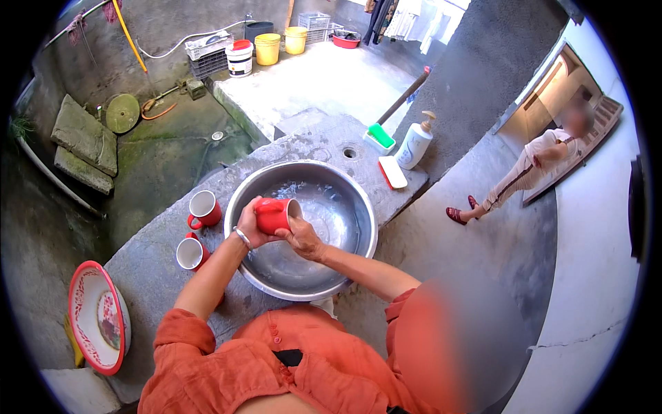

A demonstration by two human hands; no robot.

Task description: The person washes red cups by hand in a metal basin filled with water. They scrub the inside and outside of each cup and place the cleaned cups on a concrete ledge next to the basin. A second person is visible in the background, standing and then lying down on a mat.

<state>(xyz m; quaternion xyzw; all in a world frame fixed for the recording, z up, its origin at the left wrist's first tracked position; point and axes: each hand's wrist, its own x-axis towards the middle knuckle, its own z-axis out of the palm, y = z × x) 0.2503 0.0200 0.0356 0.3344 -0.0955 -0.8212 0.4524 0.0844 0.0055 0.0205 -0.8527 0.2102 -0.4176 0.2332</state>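
Over a wide metal basin (338, 214) on a stone slab, I hold a red mug (273, 215) tipped on its side, its mouth facing right. My left hand (251, 229) is closed around the mug's left side, a bracelet at the wrist. At the mouth, my right hand (305, 240) grips the rim, some fingers hidden in or behind it. Shallow water seems to lie in the basin. Left of it stand two more mugs, red outside and white inside: a farther mug (215, 212) and a nearer mug (200, 250). Something red shows partly behind my left forearm.
Right of the basin are a white pump bottle (415, 146), a red-and-white brush (392, 172) and a green-and-white brush (380, 137). A patterned enamel basin (124, 324) leans at the lower left. Buckets (267, 50) line the back wall. A person (534, 162) stands at right.
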